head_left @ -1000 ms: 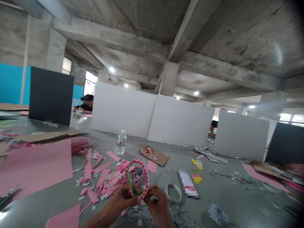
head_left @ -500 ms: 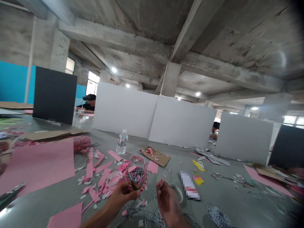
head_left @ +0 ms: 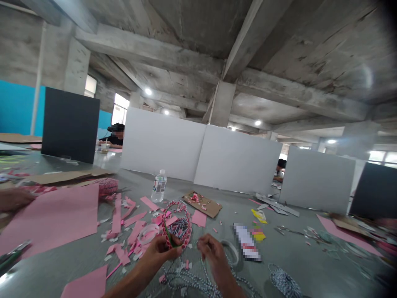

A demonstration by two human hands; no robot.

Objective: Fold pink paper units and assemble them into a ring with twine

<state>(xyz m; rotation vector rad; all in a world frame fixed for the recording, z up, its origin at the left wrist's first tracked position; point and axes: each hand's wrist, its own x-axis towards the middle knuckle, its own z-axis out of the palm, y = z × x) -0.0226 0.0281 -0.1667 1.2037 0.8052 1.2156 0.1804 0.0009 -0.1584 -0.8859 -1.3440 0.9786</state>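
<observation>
Pink-dotted ring [head_left: 188, 231] was at near centre, lower edge pinched by your left hand [head_left: 164, 249], thumb against fingers. Your right hand [head_left: 214, 253] hung just right, fingers half curled; couldn't tell if holding anything. White roll [head_left: 236, 250] lay beside it, bottle [head_left: 159, 188] farther left.

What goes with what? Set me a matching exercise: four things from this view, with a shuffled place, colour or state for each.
1. Left hand
2. Clear bottle
3. Brown cardboard
4. Wound cord bundle

A. Upright, in front of white panels
B. Patterned dark and white, at lower right
C. Holding a pink-dotted ring
D. Lying flat under pink scraps

Pairs: 1-C; 2-A; 3-D; 4-B
</observation>
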